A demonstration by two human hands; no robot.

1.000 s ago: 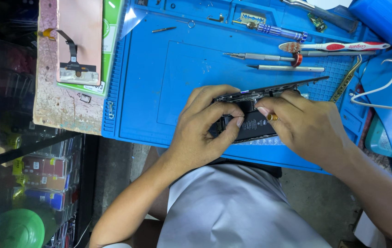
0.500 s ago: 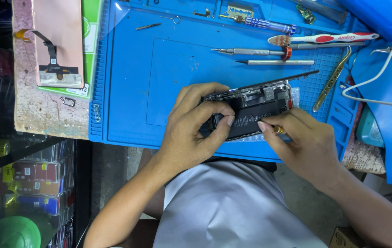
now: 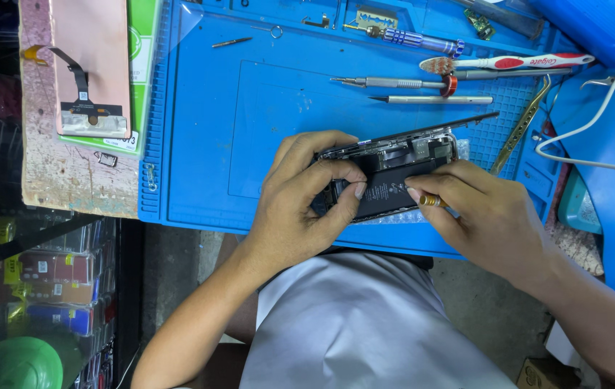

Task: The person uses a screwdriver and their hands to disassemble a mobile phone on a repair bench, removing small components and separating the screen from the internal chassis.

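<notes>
A blue work mat (image 3: 199, 144) is covering the bench, and an opened phone (image 3: 394, 173) is lying near its front edge, its lifted screen panel tilting up behind it. The left hand (image 3: 300, 209) is curling around the phone's left end, fingers and thumb closed on the frame. The right hand (image 3: 487, 216) is pinching a small gold-tipped screwdriver (image 3: 431, 201) at the phone's right front side. Beyond the phone, precision drivers (image 3: 394, 83) and a toothbrush (image 3: 509, 63) are lying on the mat. Left of the mat, a pink display panel (image 3: 91, 57) is resting on a board.
</notes>
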